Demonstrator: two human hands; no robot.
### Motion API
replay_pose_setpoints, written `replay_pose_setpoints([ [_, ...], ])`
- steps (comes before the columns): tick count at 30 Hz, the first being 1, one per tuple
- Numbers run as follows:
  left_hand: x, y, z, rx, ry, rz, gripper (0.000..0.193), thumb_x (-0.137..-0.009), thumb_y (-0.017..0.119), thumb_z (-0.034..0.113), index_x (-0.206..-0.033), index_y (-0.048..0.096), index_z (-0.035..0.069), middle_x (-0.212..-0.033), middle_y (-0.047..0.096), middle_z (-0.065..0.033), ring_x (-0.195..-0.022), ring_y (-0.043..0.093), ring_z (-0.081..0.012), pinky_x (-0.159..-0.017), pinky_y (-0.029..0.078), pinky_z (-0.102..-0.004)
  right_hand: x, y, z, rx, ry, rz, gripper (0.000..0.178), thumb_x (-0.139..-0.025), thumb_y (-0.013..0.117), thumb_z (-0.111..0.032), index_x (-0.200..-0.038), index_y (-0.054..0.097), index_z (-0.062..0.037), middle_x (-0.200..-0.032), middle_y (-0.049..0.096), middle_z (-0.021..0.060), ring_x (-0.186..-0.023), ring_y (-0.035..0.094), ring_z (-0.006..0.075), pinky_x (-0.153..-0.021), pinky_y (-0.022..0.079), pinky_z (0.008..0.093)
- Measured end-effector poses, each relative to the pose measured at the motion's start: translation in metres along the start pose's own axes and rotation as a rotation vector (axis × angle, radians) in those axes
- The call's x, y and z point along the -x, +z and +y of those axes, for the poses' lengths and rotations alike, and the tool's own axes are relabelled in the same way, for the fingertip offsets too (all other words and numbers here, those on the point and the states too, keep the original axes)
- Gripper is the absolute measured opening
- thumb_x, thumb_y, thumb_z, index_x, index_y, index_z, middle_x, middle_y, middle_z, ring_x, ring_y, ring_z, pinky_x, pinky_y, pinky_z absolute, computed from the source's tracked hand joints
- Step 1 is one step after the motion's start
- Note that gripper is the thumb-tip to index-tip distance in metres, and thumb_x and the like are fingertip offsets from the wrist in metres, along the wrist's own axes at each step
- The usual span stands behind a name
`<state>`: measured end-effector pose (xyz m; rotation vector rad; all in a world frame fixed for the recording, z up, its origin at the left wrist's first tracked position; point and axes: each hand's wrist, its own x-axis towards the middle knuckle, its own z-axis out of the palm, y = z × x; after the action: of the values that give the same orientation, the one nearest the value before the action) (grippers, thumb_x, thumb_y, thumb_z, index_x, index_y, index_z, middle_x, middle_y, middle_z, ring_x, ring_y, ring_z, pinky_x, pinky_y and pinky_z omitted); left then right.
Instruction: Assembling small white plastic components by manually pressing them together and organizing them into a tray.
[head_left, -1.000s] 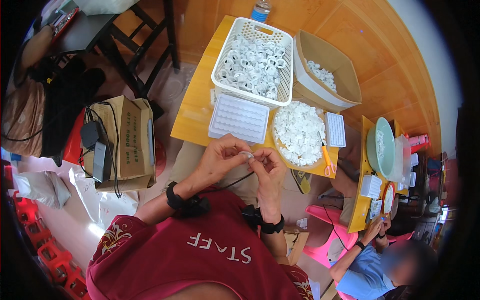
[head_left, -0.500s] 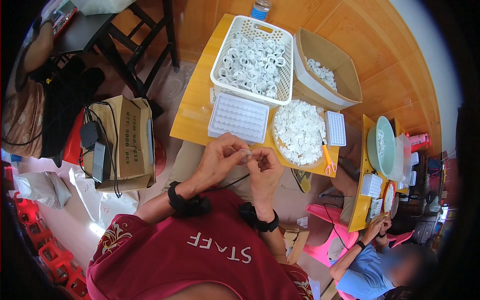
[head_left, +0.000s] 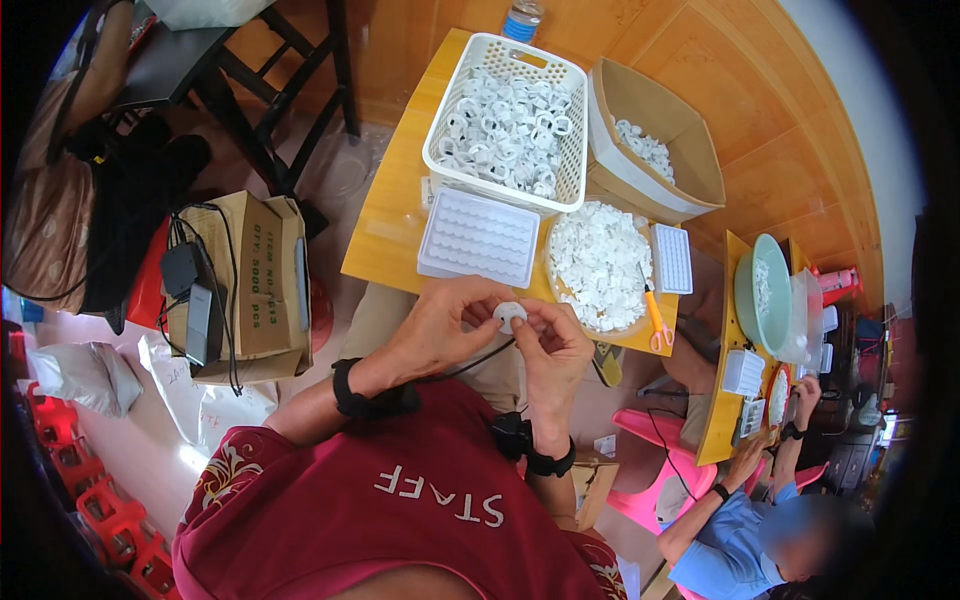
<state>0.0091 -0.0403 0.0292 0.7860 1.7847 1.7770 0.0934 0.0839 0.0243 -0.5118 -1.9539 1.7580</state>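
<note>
Just in front of the near edge of the wooden table (head_left: 385,255), both my hands are together on a small round white plastic piece (head_left: 509,314) with dark marks on its face. My left hand (head_left: 440,322) pinches its left side between thumb and fingertips. My right hand (head_left: 556,350) grips it from the right, the thumb lying on its face. Past my fingers lies a white tray (head_left: 478,238) with rows of round hollows. A shallow round container (head_left: 553,285) heaped with small white pieces stands to its right.
A white perforated basket (head_left: 495,195) of ring-shaped parts and a cardboard box (head_left: 690,195) stand at the back. Scissors (head_left: 658,328) lie at the right edge beside a smaller tray (head_left: 672,258). A co-worker (head_left: 725,545) sits at another table. A carton (head_left: 268,290) stands left.
My hands have come slightly apart and shifted right, and the white piece now shows its round face. The co-worker's hands have separated, one reaching away.
</note>
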Motion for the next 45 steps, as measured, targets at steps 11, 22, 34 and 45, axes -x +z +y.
replay_pose_setpoints([
  [11, 0.001, 0.007, -0.009, -0.619, 0.321, 0.060, 0.033, -0.065, 0.060, -0.001, -0.098, 0.056, 0.003, -0.077, 0.058, -0.0121, -0.067, 0.059, -0.0286, -0.057, 0.047, -0.0352, 0.004, 0.002, 0.002, 0.142, -0.022, 0.028, 0.021, -0.070, 0.063, 0.007, -0.090, 0.064, -0.0002, -0.072, 0.052, 0.0027, -0.061, 0.051, 0.0069, -0.054, 0.041, 0.0197],
  [22, -0.004, 0.004, -0.015, -0.465, 0.339, 0.054, 0.028, -0.070, 0.059, 0.001, -0.097, 0.057, 0.004, -0.075, 0.054, -0.0128, -0.064, 0.057, -0.0283, -0.056, 0.047, -0.0356, 0.004, 0.001, 0.007, 0.048, 0.049, 0.048, 0.021, -0.071, 0.064, 0.008, -0.091, 0.064, -0.0001, -0.074, 0.052, 0.0008, -0.063, 0.050, 0.0051, -0.055, 0.040, 0.0180],
  [34, -0.005, -0.002, -0.014, 0.586, -0.272, 0.030, 0.020, -0.076, 0.053, -0.004, -0.093, 0.061, 0.002, -0.093, 0.059, -0.0031, -0.079, 0.055, -0.0091, -0.067, 0.044, -0.0204, 0.001, 0.011, 0.001, 0.065, -0.051, 0.041, 0.014, -0.073, 0.065, 0.004, -0.086, 0.062, -0.0015, -0.073, 0.053, 0.0006, -0.061, 0.050, 0.0053, -0.053, 0.039, 0.0178],
  [45, -0.003, -0.026, -0.010, 0.441, -0.064, 0.263, 0.023, -0.080, 0.058, 0.000, -0.103, 0.057, 0.002, -0.084, 0.050, 0.0001, -0.073, 0.053, -0.0070, -0.070, 0.046, -0.0221, -0.085, -0.045, -0.021, 0.086, -0.158, 0.103, 0.009, -0.081, 0.059, -0.005, -0.088, 0.060, -0.0002, -0.073, 0.061, 0.0043, -0.064, 0.058, 0.0083, -0.054, 0.047, 0.0210],
])
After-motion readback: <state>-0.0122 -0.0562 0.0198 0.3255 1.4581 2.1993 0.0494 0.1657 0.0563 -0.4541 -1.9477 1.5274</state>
